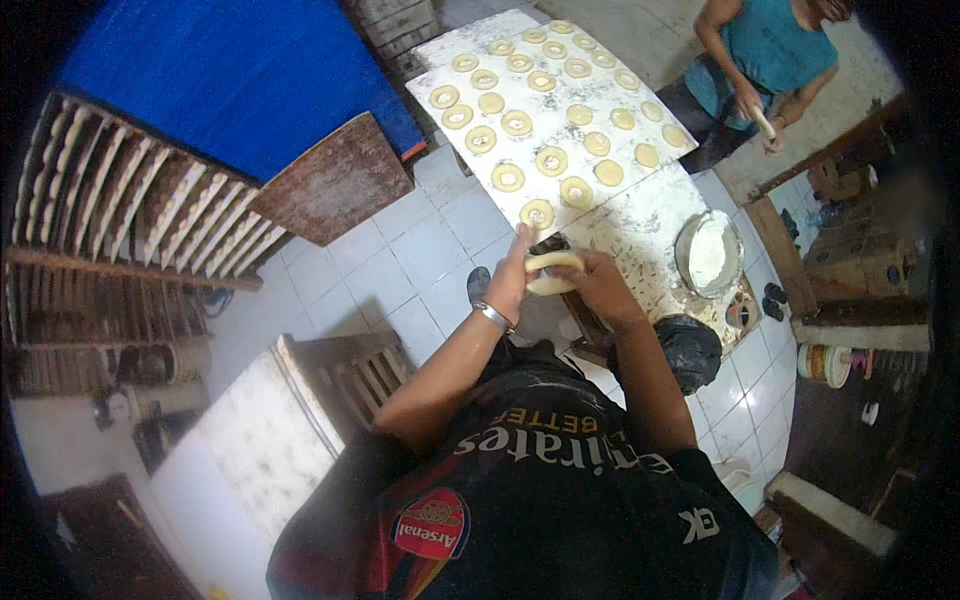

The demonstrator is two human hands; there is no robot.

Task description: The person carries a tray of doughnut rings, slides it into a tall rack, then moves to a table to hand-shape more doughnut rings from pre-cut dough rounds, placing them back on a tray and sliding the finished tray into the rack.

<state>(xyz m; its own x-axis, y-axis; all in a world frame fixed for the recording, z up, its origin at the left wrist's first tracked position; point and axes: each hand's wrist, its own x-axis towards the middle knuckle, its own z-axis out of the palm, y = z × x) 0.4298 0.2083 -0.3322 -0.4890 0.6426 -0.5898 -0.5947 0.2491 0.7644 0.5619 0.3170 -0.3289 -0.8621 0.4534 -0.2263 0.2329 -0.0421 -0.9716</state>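
My left hand (510,278) and my right hand (600,283) hold a pale dough ring (550,287) between them, just off the near end of a white board (530,175). My left fingers point upward along the ring's side; my right fingers curl around its other side, partly hidden. The board is dusted with flour and carries several dough rings (537,214) and flat rounds (608,172), one ring lying just beyond my fingertips. A metal bowl of flour (708,252) stands to the right on a floury surface (640,230), near a dark crumpled bag (687,352).
A co-worker (765,60) at upper right holds a dough strip (760,122). On the left stand a rack of trays (150,210), a blue cover (230,70), a brown board (335,180) and a white-topped unit (245,440). Buckets (822,366) sit at the right on tiled floor (420,250).
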